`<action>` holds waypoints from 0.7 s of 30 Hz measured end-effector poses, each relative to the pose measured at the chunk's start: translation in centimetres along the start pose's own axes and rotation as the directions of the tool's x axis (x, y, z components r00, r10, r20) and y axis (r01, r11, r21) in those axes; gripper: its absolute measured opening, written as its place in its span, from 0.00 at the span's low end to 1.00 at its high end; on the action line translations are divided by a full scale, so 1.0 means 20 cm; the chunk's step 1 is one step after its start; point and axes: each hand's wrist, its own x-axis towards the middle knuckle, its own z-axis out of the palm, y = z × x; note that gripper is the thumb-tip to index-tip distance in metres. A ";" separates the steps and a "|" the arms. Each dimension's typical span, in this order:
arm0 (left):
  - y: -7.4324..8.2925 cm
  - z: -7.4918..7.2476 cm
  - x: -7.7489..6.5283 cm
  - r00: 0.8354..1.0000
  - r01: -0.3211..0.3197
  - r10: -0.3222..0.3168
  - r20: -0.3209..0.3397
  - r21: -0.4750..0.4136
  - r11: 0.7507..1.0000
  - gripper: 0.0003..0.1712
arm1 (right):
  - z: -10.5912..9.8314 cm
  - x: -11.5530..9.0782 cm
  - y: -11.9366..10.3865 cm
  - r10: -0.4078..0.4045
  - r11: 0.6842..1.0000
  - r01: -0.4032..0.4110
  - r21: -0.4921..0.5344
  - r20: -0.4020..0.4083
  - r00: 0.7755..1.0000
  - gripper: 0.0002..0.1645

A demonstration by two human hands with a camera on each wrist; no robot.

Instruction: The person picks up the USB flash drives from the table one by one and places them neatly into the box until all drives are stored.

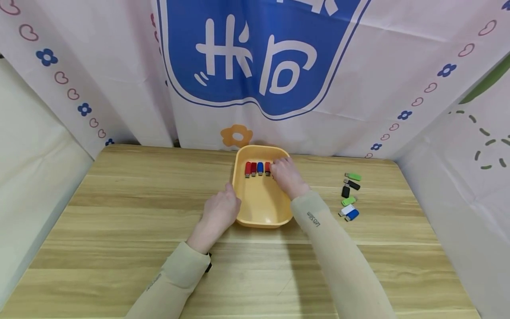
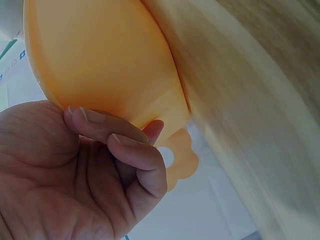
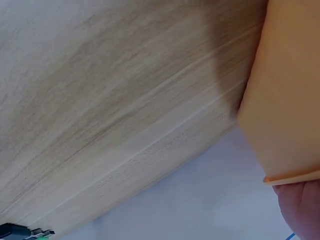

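Observation:
A yellow plastic tray (image 1: 260,223) stands near the table's back edge. My left hand (image 1: 222,206) grips its left rim; the left wrist view shows the fingers (image 2: 137,152) curled against its wall. Inside, toward the back, a row of USB sticks lies side by side: a red one (image 1: 248,169), a dark red one (image 1: 253,169), a blue one (image 1: 260,168) and another red one (image 1: 268,168). My right hand (image 1: 287,176) reaches over the right rim, fingers curled at the row's right end. It pinches a USB stick mostly hidden under the fingers, a small dark end showing.
On the table right of the tray lie loose USB sticks: green ones (image 1: 353,177), black ones (image 1: 345,191), a white one (image 1: 347,210) and a blue one (image 1: 352,215). A printed curtain (image 1: 199,128) hangs right behind the wooden table (image 1: 139,212).

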 end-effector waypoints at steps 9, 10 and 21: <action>0.00 0.01 0.00 1.000 -0.005 0.005 -0.016 -0.004 1.000 0.19 | -0.01 -0.01 0.00 -0.049 0.997 0.052 -0.064 0.049 0.998 0.12; 0.00 0.01 0.00 1.000 -0.004 0.003 -0.015 -0.004 1.000 0.19 | -0.02 -0.01 0.00 -0.050 0.997 0.053 -0.062 0.056 0.997 0.12; 0.00 0.01 0.00 1.000 0.001 -0.001 -0.013 0.009 1.000 0.21 | -0.03 -0.01 0.00 -0.054 0.998 0.057 -0.036 0.086 0.995 0.14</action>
